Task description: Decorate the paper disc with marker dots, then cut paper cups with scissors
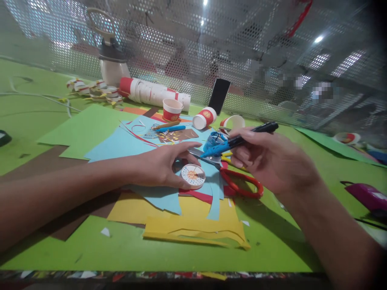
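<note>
- The left hand (163,164) is gripping a white disc (193,176) by its rim, thumb at the near left edge and fingers curving around the far side.
- The disc is sitting above blue paper (105,145) at the middle of the work area, displaying an orange pattern and blue dots.
- The right hand (272,161) is holding a pen (266,127) closed between thumb and fingers; the pen is showing black at the rear and blue toward the tip.
- The pen tip is pointing leftward, just beyond the disc; contact with anything below it cannot be told.
- Red-handled scissors (226,175) are lying right of the disc, blades partly hidden.
- Cut yellow paper (163,228) is lying nearer the table edge.
- An upright paper cup (171,116) is standing beyond the left hand.
</note>
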A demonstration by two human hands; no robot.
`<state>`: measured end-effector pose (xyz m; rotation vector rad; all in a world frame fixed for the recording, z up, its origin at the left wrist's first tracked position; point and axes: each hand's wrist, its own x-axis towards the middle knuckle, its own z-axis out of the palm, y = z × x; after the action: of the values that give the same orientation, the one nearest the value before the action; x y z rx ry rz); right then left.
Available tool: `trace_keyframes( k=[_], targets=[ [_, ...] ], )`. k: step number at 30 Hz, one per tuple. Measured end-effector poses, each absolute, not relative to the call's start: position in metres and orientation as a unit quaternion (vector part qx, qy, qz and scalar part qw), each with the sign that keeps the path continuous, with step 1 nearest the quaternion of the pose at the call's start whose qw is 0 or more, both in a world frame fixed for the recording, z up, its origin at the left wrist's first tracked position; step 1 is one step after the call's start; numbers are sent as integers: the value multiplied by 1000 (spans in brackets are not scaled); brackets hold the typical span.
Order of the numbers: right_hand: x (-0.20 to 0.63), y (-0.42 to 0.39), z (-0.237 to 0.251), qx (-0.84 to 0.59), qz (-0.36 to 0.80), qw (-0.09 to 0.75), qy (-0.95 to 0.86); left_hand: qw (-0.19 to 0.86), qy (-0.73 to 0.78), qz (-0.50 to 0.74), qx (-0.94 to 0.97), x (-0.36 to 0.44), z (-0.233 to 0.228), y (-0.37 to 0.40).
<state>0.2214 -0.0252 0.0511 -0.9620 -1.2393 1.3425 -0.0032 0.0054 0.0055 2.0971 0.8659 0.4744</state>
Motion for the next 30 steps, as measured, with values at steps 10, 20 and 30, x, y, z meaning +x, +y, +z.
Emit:
trace_keyframes(
  k=[10, 20, 30],
  targets=[
    [217, -27, 30, -433, 404, 479, -648, 392, 342, 199, 831, -3, -1, 8],
    [198, -37, 28, -483, 327, 425, -692, 384, 340, 201, 835, -4, 0, 7],
    [195, -39, 27, -496, 309, 422, -693, 375, 333, 200, 842, -5, -3, 7]
  ],
)
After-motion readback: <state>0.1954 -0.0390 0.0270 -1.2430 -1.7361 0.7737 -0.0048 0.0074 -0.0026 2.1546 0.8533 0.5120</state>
